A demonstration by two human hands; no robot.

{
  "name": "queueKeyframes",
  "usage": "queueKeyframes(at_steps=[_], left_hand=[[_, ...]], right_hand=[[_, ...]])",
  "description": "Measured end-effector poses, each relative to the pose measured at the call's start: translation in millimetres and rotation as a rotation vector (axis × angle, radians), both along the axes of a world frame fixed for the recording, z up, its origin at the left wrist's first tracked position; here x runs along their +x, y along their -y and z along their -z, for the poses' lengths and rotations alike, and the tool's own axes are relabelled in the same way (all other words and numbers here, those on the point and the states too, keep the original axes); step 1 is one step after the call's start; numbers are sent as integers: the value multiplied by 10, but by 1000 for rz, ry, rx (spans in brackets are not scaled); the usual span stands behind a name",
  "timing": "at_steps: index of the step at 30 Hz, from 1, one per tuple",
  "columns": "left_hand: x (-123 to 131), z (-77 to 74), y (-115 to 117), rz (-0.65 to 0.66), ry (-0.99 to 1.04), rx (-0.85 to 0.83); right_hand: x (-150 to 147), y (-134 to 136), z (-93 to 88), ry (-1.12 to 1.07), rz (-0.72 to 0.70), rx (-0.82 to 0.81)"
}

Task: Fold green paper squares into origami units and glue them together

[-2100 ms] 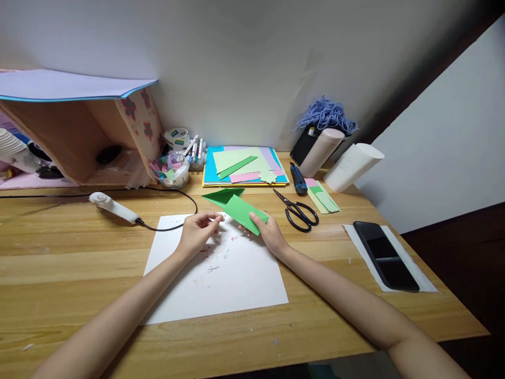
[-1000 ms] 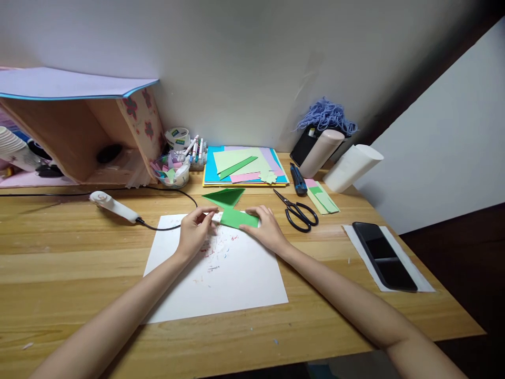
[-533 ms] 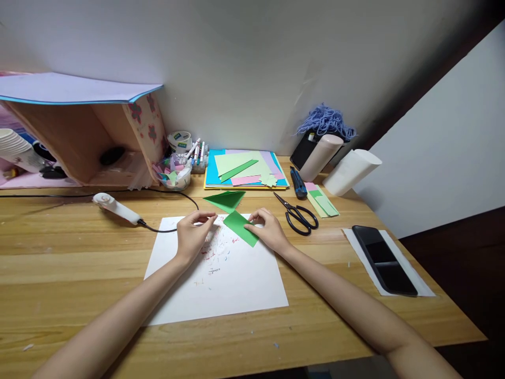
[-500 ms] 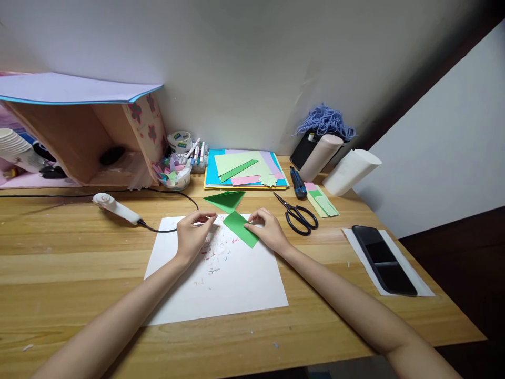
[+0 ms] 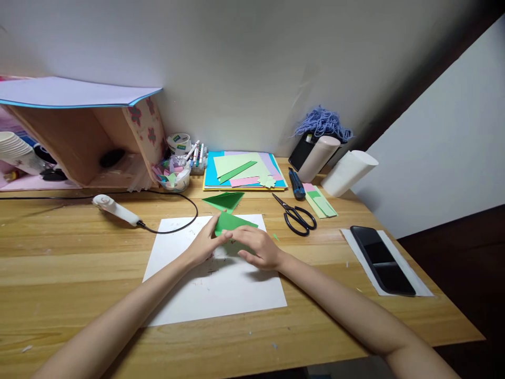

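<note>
A folded green paper piece [image 5: 232, 222] lies on a white sheet [image 5: 236, 295] at the middle of the wooden desk. My left hand [image 5: 205, 245] reaches in from the left, its fingertips pinching the paper's left edge. Coming from the right, my right hand [image 5: 257, 247] lies over the near part of the paper with its fingers curled on it. Most of the paper is hidden under the two hands. A darker green folded triangle [image 5: 224, 200] sits just beyond the sheet.
Black scissors [image 5: 295, 216], a blue utility knife [image 5: 295, 184] and paper strips [image 5: 322, 202] lie to the right. A phone [image 5: 381, 259] rests near the right edge. Coloured paper stack [image 5: 272, 176], scrap bowl [image 5: 171, 178], glue gun [image 5: 114, 207] with cord, cardboard box [image 5: 79, 147] stand behind.
Both hands have drawn closer to me and come together over the green paper. The paper has turned and now lies mostly under my right hand.
</note>
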State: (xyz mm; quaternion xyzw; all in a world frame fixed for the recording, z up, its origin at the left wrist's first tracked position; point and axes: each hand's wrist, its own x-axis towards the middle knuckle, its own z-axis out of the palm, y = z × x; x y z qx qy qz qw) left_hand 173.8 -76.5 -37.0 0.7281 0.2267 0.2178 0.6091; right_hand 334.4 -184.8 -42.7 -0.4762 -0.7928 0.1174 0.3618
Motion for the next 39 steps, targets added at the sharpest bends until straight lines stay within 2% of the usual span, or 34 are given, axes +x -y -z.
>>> queueKeyframes(at_steps=[3, 5, 7, 9, 11, 13, 16, 19, 21, 25, 29, 32, 35, 39], left_hand=[[-21, 9, -41, -4, 18, -28], [-33, 15, -75, 47, 61, -91], [-37, 30, -106, 92, 102, -158], [-33, 54, -127, 115, 122, -220], [-22, 76, -137, 112, 121, -258], [-10, 87, -140, 93, 112, -299], [10, 72, -139, 33, 124, -403], [28, 28, -135, -40, 122, -493], [38, -3, -128, -35, 96, -532], [48, -30, -108, 25, 88, -588], [36, -16, -102, 0, 94, -621], [22, -21, -100, -51, 63, -651], [13, -44, -98, -60, 38, -685], [7, -57, -102, -14, 58, -627]], right_hand=[[-15, 6, 9, 3, -119, -8], [-28, 18, 8, -74, -131, -10], [-35, 24, -1, -195, -26, -29], [-25, 13, -7, -295, 188, -48], [8, -17, 0, -331, 410, -52], [55, -54, 24, -321, 539, -75], [111, -97, 72, -395, 570, -130], [113, -111, 94, -629, 598, -120], [91, -107, 87, -751, 622, -94], [51, -79, 65, -753, 562, -26], [51, -46, 80, -614, 346, -132], [57, -40, 88, -561, 243, -171], [64, -56, 72, -558, 187, -209], [74, -83, 37, -553, 155, -249]])
